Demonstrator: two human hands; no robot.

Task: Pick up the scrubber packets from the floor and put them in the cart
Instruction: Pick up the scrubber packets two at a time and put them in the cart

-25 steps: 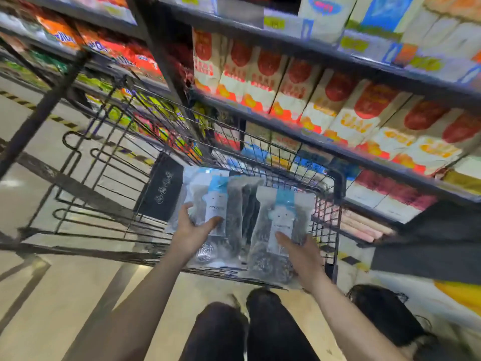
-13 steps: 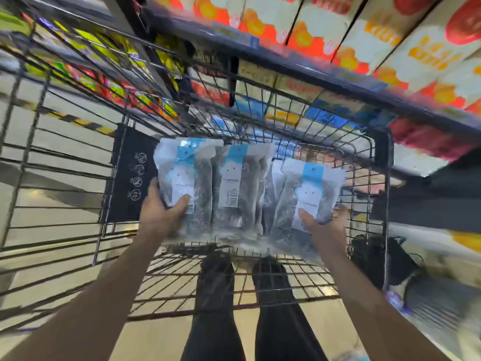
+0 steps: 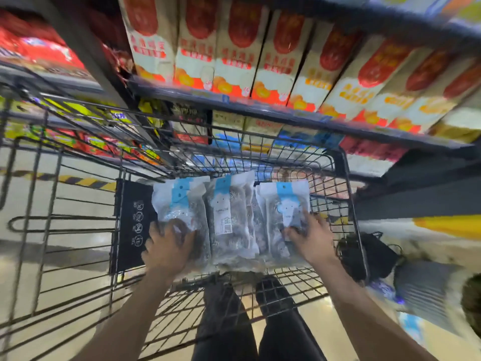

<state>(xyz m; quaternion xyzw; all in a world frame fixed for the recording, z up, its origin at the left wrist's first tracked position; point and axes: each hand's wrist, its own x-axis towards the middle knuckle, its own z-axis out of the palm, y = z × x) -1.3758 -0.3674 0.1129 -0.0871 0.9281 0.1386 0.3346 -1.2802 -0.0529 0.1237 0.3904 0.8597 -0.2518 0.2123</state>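
Several clear scrubber packets with blue-and-white labels lie side by side inside the black wire cart (image 3: 348, 194), against its near end. The left packet (image 3: 182, 204), the middle packet (image 3: 229, 220) and the right packet (image 3: 287, 201) overlap a little. My left hand (image 3: 169, 250) rests on top of the left packet's lower part, back of the hand up. My right hand (image 3: 311, 239) lies on the right packet's lower part with its fingers spread. Both hands are blurred by motion.
A black panel with white icons (image 3: 135, 225) hangs on the cart left of the packets. Shelves of red-and-white cartons (image 3: 260, 61) stand just behind the cart. A black bag (image 3: 369, 256) lies on the floor to the right. My legs (image 3: 226, 321) show through the wires.
The packets have gone down from above the cart's rim into the cart. My hands have shifted from holding their lower edges to lying on top of them.
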